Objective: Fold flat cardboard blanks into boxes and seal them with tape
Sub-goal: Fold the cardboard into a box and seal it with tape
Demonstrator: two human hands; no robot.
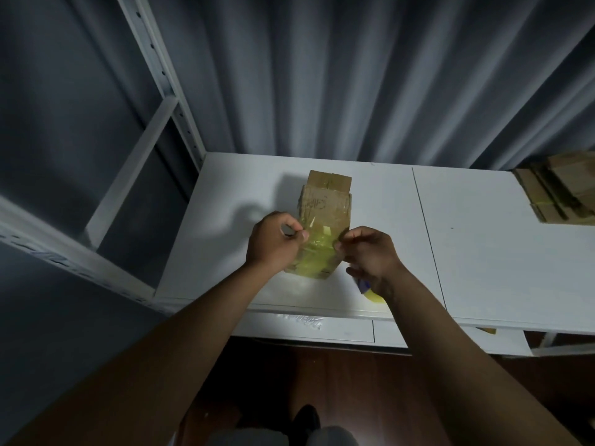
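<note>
Right hand: the right hand (370, 252) sits nearest the table's front edge, its fingers curled, thumb and fingertips pinching the right side of the tape strip (317, 244); a tape roll (370, 292) with a blue and yellow part peeks from under its wrist, mostly hidden, and whether the hand holds it cannot be told.
Left hand: the left hand (273, 241) is curled too, pinching the strip's left end against the box's left side; a small grey thing shows between its fingers, too unclear to name.
Box: the cardboard box (325, 220) stands on the white table (467, 252) between both hands, brown, with faint scribbled writing on its top face and yellowish clear tape covering the near end and front; far flaps stand up behind.
Room: bare tabletop lies left, right and behind the box; a seam line runs across the table to the right.
Far right: a stack of flat cardboard blanks (560, 191) lies at the table's far right corner, cut off by the frame edge.
Behind: a grey curtain (322, 75) hangs behind, a white shelf frame (161, 69) to the left.
</note>
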